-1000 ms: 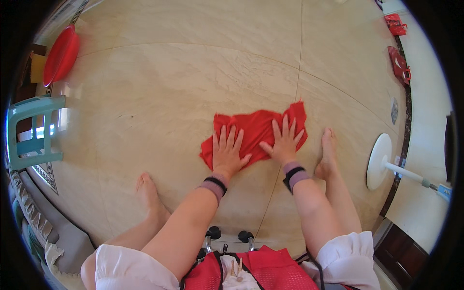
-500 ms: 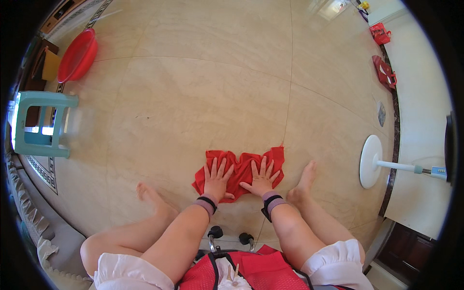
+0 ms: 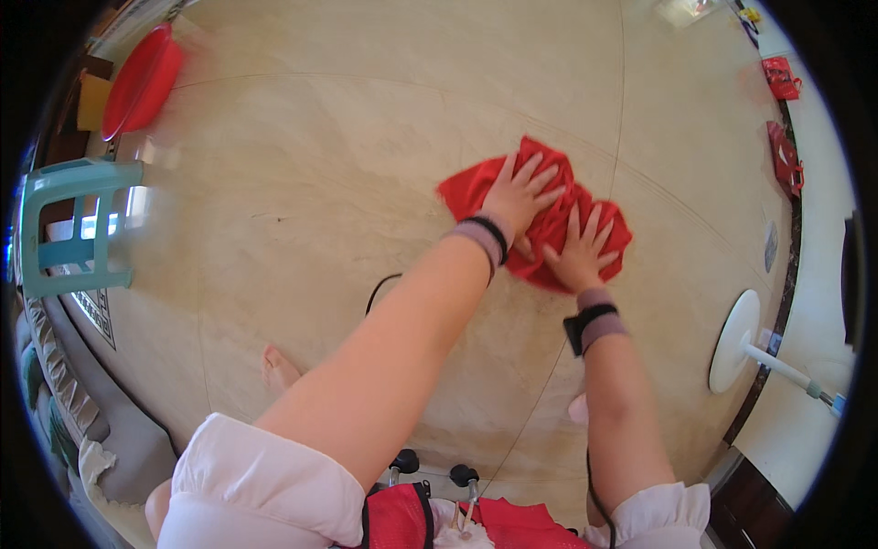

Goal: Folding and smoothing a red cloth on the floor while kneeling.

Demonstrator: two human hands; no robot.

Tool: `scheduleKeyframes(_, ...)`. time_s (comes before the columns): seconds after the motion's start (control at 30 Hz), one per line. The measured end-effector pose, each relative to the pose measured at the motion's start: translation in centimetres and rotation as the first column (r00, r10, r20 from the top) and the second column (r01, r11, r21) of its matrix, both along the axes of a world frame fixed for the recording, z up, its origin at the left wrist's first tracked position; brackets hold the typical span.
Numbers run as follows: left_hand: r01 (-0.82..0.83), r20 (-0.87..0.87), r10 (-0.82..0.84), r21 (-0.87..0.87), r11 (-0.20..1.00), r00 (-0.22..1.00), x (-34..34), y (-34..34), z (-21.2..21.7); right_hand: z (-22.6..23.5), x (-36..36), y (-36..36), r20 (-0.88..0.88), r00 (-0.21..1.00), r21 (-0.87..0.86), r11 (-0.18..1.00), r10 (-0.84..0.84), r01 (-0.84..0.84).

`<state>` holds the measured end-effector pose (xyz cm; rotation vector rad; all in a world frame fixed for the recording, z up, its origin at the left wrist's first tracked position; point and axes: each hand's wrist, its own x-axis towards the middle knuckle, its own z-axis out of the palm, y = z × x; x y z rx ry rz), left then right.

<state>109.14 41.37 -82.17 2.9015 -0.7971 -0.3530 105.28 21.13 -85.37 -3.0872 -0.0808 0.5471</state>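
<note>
A crumpled red cloth (image 3: 553, 224) lies on the beige tiled floor (image 3: 366, 183), ahead of me and a little right of centre. My left hand (image 3: 517, 197) presses down on its left part, palm down with the fingers spread. On the near right part of the cloth rests my right hand (image 3: 581, 252), also flat, its fingers fanned apart. Neither hand is closed round the fabric. Both arms reach out well forward, with a purple band and a black strap at each wrist.
At the left are a red basin (image 3: 144, 82), a light-blue plastic stool (image 3: 82, 224) and a grey sofa (image 3: 128, 439). Along the right wall stand a white round base with a pole (image 3: 734, 340) and red bags (image 3: 784, 157). Black casters (image 3: 465, 475) sit close to me.
Both hands have pushed the cloth forward and to the right over the floor. It now lies slanted and more bunched. My arms are stretched further out, and the view has shifted slightly.
</note>
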Motion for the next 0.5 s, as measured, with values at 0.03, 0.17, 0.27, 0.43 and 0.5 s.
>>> scheduleKeyframes(0.03, -0.011, 0.002, 0.011, -0.001, 1.000, 1.000, 1.2, 0.1, -0.3, -0.1, 1.8, 0.3, -0.001, 1.000, -0.021, 1.000, 0.005, -0.005)
scheduleKeyframes(0.17, -0.058, 0.067, 0.061, -0.041, 0.997, 0.996, 4.9, 0.9, -1.8, 0.1, 8.7, 2.5, -0.013, 1.000, -0.072, 0.997, -0.016, 0.015)
scheduleKeyframes(0.27, -0.083, 0.109, 0.089, -0.058, 0.995, 0.990, 4.9, 1.7, -2.9, 0.4, 10.6, 4.2, 0.009, 1.000, -0.073, 0.997, -0.015, 0.015)
scheduleKeyframes(0.43, -0.159, 0.071, 0.164, -0.068, 0.985, 0.984, -0.1, 2.9, -2.8, 0.7, 4.7, 5.4, -0.001, 0.998, -0.078, 0.995, 0.069, -0.068)
scheduleKeyframes(0.5, -0.169, 0.005, 0.170, -0.081, 0.982, 0.985, -3.9, 3.2, -2.0, 1.1, -0.1, 5.3, -0.008, 0.995, -0.025, 0.994, 0.103, -0.104)
